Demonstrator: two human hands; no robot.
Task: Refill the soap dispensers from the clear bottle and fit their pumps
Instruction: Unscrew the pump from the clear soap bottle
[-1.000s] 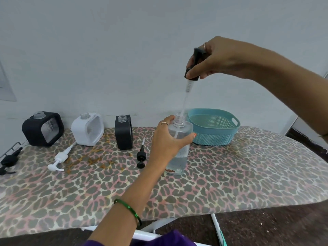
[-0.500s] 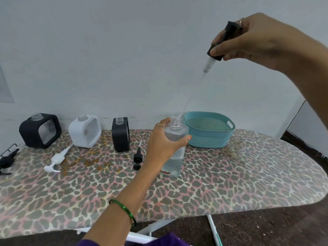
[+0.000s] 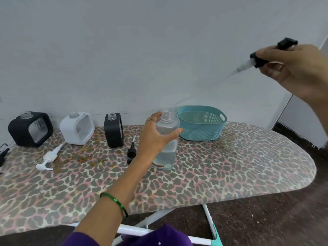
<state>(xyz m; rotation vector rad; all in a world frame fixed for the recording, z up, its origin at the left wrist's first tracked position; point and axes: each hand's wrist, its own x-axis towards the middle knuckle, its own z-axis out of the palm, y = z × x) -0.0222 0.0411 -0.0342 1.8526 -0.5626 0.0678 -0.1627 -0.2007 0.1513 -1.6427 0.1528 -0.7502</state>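
My left hand [image 3: 156, 137] grips the clear bottle [image 3: 168, 144], which stands upright on the board, its neck open and some liquid in the bottom. My right hand [image 3: 298, 71] holds a black pump [image 3: 266, 55] high at the right, its thin tube slanting down to the left, clear of the bottle. Three dispensers stand open-necked along the wall: a black one [image 3: 30, 128], a white one [image 3: 77, 130] and a narrow black one [image 3: 113, 130]. A white pump [image 3: 48, 157] and a small black pump [image 3: 131, 150] lie on the board.
The leopard-print ironing board [image 3: 230, 166] carries everything. A teal basket [image 3: 202, 125] stands just right of the bottle by the wall. Another black pump [image 3: 2, 153] lies at the far left edge. Brown crumbs are scattered near the white pump.
My right hand has lifted the black pump up and to the right, drawing its tube fully out of the clear bottle. My left hand has kept hold of the bottle.
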